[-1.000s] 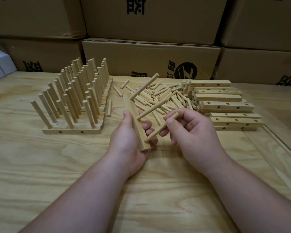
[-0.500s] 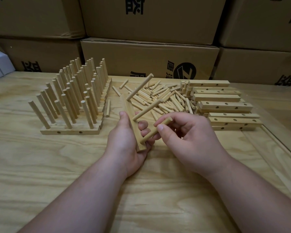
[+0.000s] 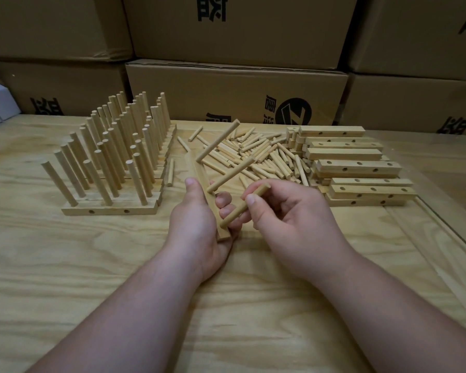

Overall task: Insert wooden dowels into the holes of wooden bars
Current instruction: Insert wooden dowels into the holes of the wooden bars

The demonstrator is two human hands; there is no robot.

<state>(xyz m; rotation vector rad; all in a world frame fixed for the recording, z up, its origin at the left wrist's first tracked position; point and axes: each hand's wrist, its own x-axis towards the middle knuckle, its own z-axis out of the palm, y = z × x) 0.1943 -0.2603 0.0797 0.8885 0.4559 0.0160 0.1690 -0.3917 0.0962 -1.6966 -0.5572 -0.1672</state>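
Cardboard boxes (image 3: pixel 237 90) behind, left hand (image 3: pixel 199 224) gripping bar (image 3: pixel 207 195), right hand (image 3: pixel 288 211) pinching dowel (image 3: pixel 244 205)

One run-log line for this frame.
left hand: grips bar | right hand: pinches third dowel at bar | seated dowels: two

Two hands work here: the left hand (image 3: pixel 197 224) grips one wooden bar (image 3: pixel 199 179) carrying three dowels (image 3: pixel 230 175), the nearest pinched by the right hand (image 3: pixel 288 219). Beyond that grip lies one heap of loose dowels (image 3: pixel 258 154), too many to count. Five cardboard boxes (image 3: pixel 237 95) stand behind.
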